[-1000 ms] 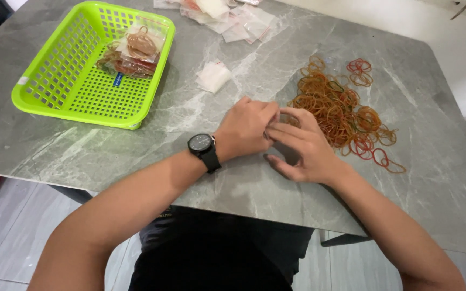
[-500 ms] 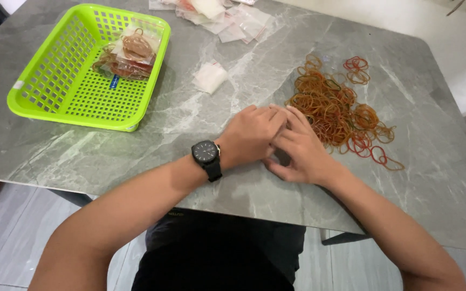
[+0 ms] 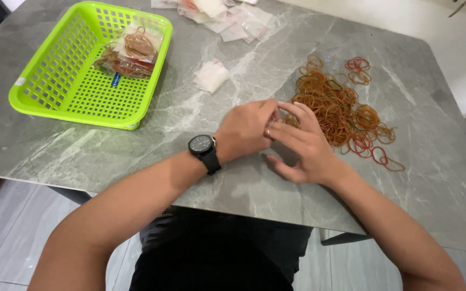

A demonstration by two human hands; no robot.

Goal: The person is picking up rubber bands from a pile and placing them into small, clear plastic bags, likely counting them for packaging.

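Observation:
My left hand, with a black watch on its wrist, meets my right hand over the grey stone table. The fingertips of both hands press together just left of a pile of orange and red rubber bands. Something small sits between the fingers, but the hands hide it and I cannot tell what it is. A small clear plastic bag lies flat a little beyond my left hand.
A lime green plastic basket at the far left holds several small bags filled with rubber bands. More empty clear bags lie at the table's far edge. The table's near edge runs under my forearms.
My right hand's fingers have opened out and lifted slightly. Both hands stay at the same spot beside the pile.

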